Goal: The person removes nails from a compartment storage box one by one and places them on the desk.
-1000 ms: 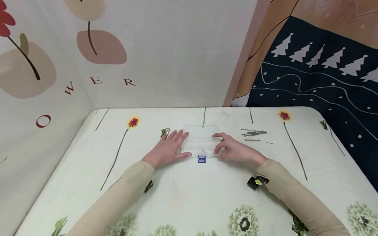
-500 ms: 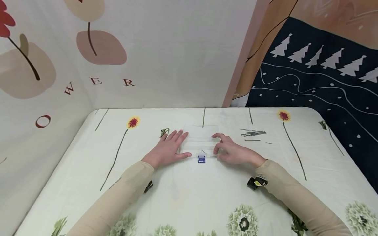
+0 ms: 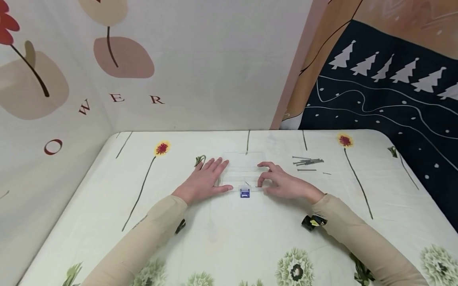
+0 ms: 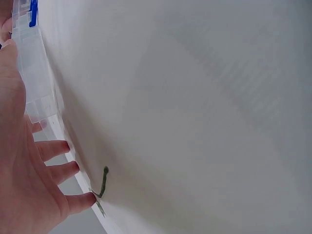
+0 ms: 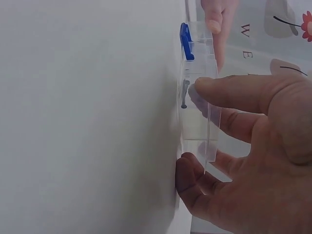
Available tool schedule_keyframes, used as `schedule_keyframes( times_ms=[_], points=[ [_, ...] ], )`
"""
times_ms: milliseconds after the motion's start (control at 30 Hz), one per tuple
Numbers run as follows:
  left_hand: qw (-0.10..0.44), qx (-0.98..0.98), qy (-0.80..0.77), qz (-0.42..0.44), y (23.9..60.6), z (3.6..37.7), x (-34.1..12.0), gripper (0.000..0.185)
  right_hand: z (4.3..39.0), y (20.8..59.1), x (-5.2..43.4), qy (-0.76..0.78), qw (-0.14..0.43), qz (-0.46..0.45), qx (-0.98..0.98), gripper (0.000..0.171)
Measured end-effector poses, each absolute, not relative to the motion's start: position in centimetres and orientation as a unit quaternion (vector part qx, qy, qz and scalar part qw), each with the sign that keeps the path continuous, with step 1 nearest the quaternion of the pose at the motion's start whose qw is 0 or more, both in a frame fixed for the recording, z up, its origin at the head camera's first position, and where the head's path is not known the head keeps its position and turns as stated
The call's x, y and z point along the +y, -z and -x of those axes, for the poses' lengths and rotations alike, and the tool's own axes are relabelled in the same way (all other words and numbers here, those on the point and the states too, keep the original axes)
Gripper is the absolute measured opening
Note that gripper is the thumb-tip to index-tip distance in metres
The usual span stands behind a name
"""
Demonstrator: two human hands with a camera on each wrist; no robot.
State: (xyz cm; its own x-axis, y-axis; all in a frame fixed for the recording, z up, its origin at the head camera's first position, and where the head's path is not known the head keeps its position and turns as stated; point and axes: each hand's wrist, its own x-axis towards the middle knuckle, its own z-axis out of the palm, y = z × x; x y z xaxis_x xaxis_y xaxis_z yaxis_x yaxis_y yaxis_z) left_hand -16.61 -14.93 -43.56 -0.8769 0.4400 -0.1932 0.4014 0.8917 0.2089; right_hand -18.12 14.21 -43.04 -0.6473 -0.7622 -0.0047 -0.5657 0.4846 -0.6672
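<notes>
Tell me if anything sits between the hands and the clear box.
Nothing visible does. The left hand rests flat against the clear box on one side, and the right hand holds its other end, thumb on top.

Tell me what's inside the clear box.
One nail shows inside the clear box, near the blue latch. The hands, left and right, cover both ends.

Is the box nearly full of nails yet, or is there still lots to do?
Hardly begun. The clear plastic box with a blue latch seems to hold just one small nail. Right now the left hand lies flat against the box's left side while the right hand grips its right edge. The loose pile of long grey nails sits on the flowered tablecloth, outside the box.
</notes>
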Motion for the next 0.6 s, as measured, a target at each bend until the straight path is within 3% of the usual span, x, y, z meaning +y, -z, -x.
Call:
schedule_keyframes(
  times_ms=[200,600],
  points=[
    [0.12,0.966,-0.078,-0.217,43.6,16.6,-14.9,0.091,18.1,43.1,14.2,0.325,0.13,0.394,0.85,0.024],
    [0.122,0.966,-0.078,-0.214,43.6,16.6,-14.8,0.091,17.4,42.7,13.2,0.329,0.148,0.351,0.864,0.027]
  ],
)
